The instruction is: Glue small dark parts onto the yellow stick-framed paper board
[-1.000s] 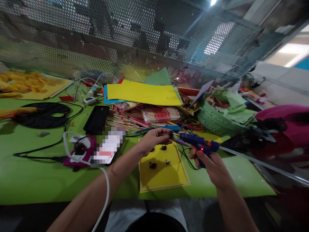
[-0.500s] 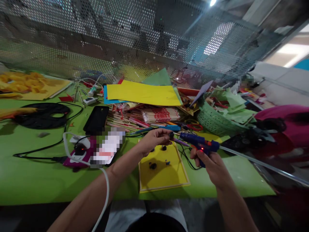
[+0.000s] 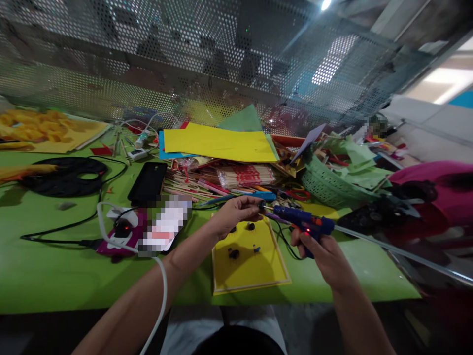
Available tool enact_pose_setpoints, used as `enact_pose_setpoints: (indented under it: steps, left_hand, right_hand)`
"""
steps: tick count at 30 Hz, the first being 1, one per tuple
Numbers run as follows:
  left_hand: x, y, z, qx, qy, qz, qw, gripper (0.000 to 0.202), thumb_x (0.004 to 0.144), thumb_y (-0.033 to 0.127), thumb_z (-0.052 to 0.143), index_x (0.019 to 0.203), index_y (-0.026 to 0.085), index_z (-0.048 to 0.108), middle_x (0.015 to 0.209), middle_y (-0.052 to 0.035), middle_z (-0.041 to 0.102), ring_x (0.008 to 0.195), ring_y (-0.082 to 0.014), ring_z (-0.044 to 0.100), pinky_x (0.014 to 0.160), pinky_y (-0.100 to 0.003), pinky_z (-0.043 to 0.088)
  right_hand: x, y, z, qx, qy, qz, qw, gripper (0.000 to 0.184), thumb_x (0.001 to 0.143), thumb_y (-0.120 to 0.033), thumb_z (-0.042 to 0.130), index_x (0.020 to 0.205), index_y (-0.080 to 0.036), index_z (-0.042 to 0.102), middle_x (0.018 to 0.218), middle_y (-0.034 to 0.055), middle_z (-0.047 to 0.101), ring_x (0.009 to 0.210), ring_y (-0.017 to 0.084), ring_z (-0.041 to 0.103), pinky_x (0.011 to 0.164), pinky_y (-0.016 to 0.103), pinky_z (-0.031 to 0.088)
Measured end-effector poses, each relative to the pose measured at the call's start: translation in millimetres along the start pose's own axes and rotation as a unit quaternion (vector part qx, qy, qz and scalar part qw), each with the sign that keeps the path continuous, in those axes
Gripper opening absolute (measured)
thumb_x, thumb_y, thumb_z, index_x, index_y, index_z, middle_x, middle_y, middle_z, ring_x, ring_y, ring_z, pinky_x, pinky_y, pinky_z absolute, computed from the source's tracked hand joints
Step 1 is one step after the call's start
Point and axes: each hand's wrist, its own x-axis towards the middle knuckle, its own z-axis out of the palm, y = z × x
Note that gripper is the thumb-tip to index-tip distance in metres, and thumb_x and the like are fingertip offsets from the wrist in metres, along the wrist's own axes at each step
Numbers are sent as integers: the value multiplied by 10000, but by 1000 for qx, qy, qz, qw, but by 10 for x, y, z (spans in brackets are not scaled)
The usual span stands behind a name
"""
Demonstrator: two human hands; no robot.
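Observation:
My right hand (image 3: 314, 246) is wrapped round the handle of a blue glue gun (image 3: 305, 221), whose red light glows. The gun's nozzle points left, at a small dark piece (image 3: 262, 206) pinched in the fingertips of my left hand (image 3: 240, 215). Nozzle and piece are very close; whether they touch I cannot tell. Under both hands lies a yellow board (image 3: 254, 273) with a pale raised border. Several small dark pieces stand on it, among them a black one (image 3: 234, 253) and a bluish one (image 3: 256, 249).
Left of the board are a lit phone (image 3: 168, 224), a purple power strip (image 3: 129, 239) with cables and a dark phone (image 3: 148, 182). Behind lie sticks, yellow paper (image 3: 221, 143) and a green basket (image 3: 325, 182). A person in pink (image 3: 439, 197) is at the right.
The glue gun has shifted very slightly left and down, its nozzle still beside the dark piece. My left hand has hardly moved.

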Motion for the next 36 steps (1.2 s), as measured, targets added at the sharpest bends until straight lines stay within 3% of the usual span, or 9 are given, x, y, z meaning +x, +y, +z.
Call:
enact_pose_setpoints:
  steps: [5,13,18,23,26,30,34,36]
  left_hand:
    - [-6,9,1,-10,10,-13,1000,435,630,338,848,983,140,686,912,-61,716,738,-128,681,815,-282,501]
    - [-27,39,18,-15,5,-24,1000,423,637,332,844,976,136,684,905,-65,721,750,-128,680,837,-288,496]
    - [-28,54,22,-7,8,-24,1000,420,631,309,845,975,134,678,889,-62,722,733,-125,672,816,-284,503]
    - [-11,38,4,23,12,-21,999,420,650,284,827,1016,159,663,881,-33,713,711,-122,668,778,-278,509]
    - [5,21,-7,50,-6,-24,998,411,666,283,813,1024,158,655,908,-42,711,741,-129,669,772,-279,508]
    - [8,7,4,106,-22,-26,994,378,691,288,783,1011,142,644,894,-52,702,755,-135,657,738,-272,496]
    - [-7,-8,44,228,-41,-18,973,345,705,250,746,1013,123,657,843,-48,689,757,-137,635,751,-276,482]
    - [-20,-20,76,296,-55,-19,954,301,715,229,717,992,121,667,843,-49,689,766,-140,627,761,-279,480]
  right_hand:
    - [1,51,-31,-5,-12,-1,1000,431,783,-580,646,704,-156,655,628,43,620,516,127,508,492,260,423]
    - [-21,169,-44,137,6,5,990,350,818,-521,642,802,-172,663,717,52,642,521,124,509,469,253,409]
    - [-41,186,-163,204,51,23,977,344,844,-538,591,907,-209,670,738,38,646,543,137,533,434,243,400]
    - [-41,357,-456,212,136,59,966,404,817,-568,596,961,-196,658,736,36,666,513,129,549,374,221,349]
    - [-35,601,-670,139,198,73,968,474,795,-617,584,930,-169,658,765,62,691,591,157,601,491,259,448]
    - [-22,885,-936,-40,270,118,955,569,752,-706,554,776,-148,664,710,75,684,621,173,585,578,287,447]
    - [-3,985,-1120,-108,286,169,937,570,754,-696,560,722,-141,685,636,74,645,600,189,554,594,308,391]
    - [8,1004,-1160,-222,270,189,918,618,795,-694,488,695,-124,704,605,92,622,590,199,537,598,325,353]
